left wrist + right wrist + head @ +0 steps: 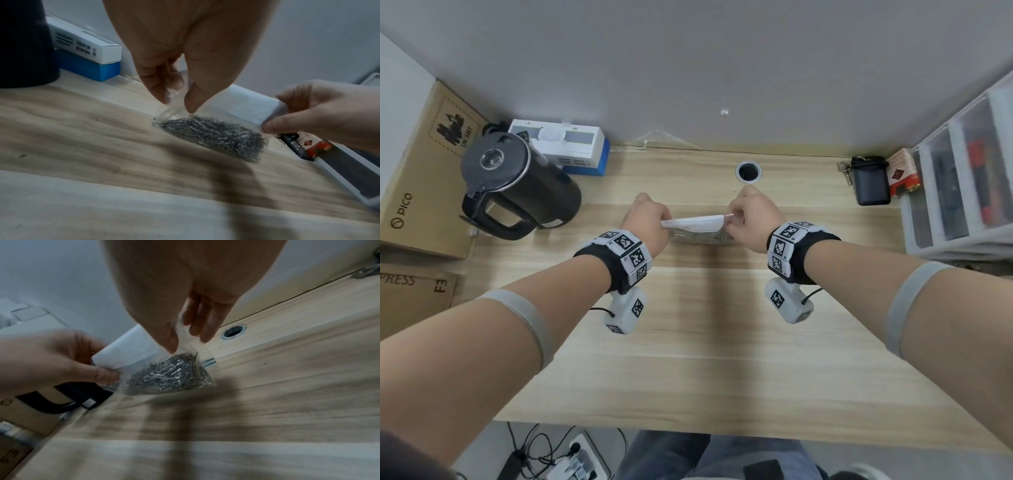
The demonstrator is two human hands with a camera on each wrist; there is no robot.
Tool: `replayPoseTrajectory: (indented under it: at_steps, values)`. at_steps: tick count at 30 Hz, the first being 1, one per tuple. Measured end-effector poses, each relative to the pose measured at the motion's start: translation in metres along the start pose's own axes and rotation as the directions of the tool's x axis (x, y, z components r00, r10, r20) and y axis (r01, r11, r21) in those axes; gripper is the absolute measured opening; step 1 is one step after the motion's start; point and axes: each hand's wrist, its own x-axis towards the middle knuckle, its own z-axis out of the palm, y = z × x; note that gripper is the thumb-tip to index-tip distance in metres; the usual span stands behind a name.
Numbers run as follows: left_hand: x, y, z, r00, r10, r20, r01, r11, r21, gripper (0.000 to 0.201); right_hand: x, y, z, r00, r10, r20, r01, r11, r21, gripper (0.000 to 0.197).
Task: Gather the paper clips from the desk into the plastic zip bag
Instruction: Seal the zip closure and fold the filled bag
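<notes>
Head view: both hands held a clear zip bag (693,223) over the wooden desk (688,359), bag's long axis running left-right.
Kettle (517,186), black and glossy, stood left; drawer unit (962,178) right. Left hand (649,221) and right hand (751,219) each pinched an upper corner between thumb and fingertips. Only the wrist views showed the contents: tangled silver wire paper clips (213,138) heaped in the bag's sagging bottom, mouth upward.
</notes>
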Motion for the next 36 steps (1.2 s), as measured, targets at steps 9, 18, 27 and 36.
replayPoseTrajectory:
  at_steps: [9, 18, 27, 36]
  values:
    - [-0.001, 0.004, -0.013, 0.992, 0.002, 0.126, 0.065, 0.844, -0.532, 0.033, 0.001, 0.017, -0.02, 0.976, 0.193, 0.098, -0.216, 0.831, 0.513, 0.011]
    - [0.024, 0.017, -0.001, 0.868, -0.17, 0.467, 0.465, 0.607, -0.644, 0.044, 0.013, 0.035, -0.005, 0.904, 0.417, 0.099, -0.399, 0.735, 0.549, 0.027]
    - [0.057, 0.028, 0.02, 0.941, -0.179, 0.287, 0.299, 0.837, -0.458, 0.09, 0.033, 0.061, -0.003, 0.914, 0.399, 0.078, -0.387, 0.796, 0.465, 0.062]
    - [0.073, 0.024, 0.03, 0.993, 0.116, 0.026, -0.115, 0.992, -0.06, 0.058, 0.043, 0.065, -0.006, 0.956, 0.24, -0.171, -0.28, 0.921, -0.271, 0.068]
